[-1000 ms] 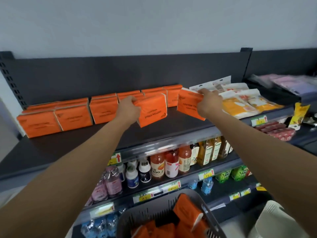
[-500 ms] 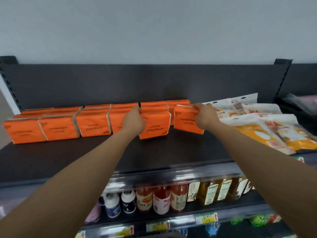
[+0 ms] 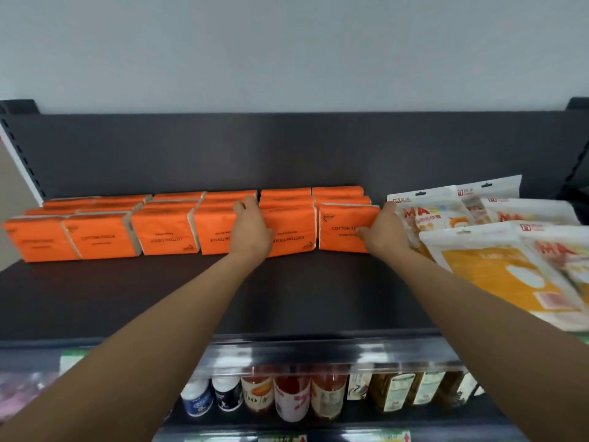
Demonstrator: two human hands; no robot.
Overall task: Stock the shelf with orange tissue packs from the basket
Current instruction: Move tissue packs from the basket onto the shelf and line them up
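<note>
Several orange tissue packs stand in rows along the back of the dark top shelf [image 3: 159, 291]. My left hand [image 3: 251, 229] grips one orange pack [image 3: 291, 234] in the front row, fingers over its top left edge. My right hand [image 3: 384, 232] holds the rightmost orange pack [image 3: 341, 229] by its right side, thumb on its front face. Both packs rest upright on the shelf, in line with the front row [image 3: 102, 239]. The basket is out of view.
White and yellow snack bags [image 3: 497, 272] lie on the shelf right beside my right hand. Below the shelf's front rail [image 3: 318, 352] stand bottles of drinks [image 3: 293, 397]. The dark back panel [image 3: 287, 154] rises behind the packs.
Both hands moved the two packs back and down from mid-air onto the shelf, into the front row. The view tilted up, so the basket dropped out of sight.
</note>
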